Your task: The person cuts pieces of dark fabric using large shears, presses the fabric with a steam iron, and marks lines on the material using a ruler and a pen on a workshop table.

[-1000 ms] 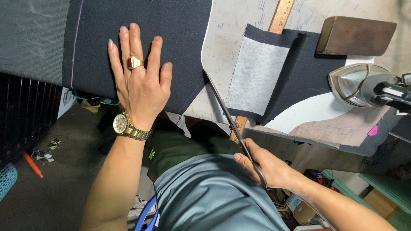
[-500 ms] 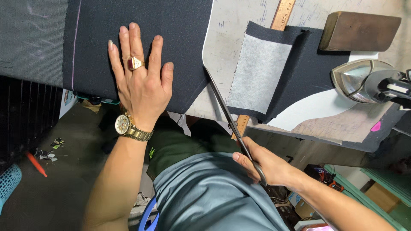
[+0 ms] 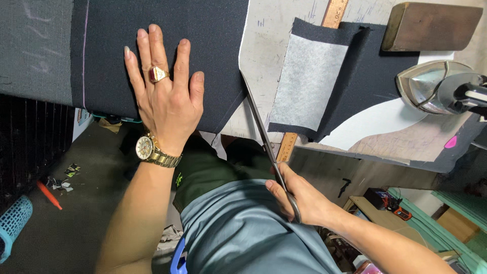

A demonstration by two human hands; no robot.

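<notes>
Below the camera, a person sits at a cutting table and works on a sheet of dark cloth that hangs over the near edge. Their left hand lies flat and spread on the cloth, palm down, gripping nothing, only pressing the cloth to the table; it wears a gold ring with a red stone and a gold watch at the wrist. Their right hand is closed around the handles of a long pair of scissors. The blades run up from the lap to the right edge of the dark cloth, their tip touching or just at that edge. The blades look nearly closed, though I cannot tell for certain from this angle.

To the right, well apart from the hands, lie a second dark piece of cloth with a pale grey lining patch, a wooden ruler partly under it, a wooden block and a metal iron.

As for risks, I judge the main one to be the cloth shifting. Much of it hangs off the table, so its weight could drag it under the flat hand and pull the cut off line. The left fingertips sit near the blade path, so a slip could nick them. The scissors are held low and far back, which may let the tip wander.
</notes>
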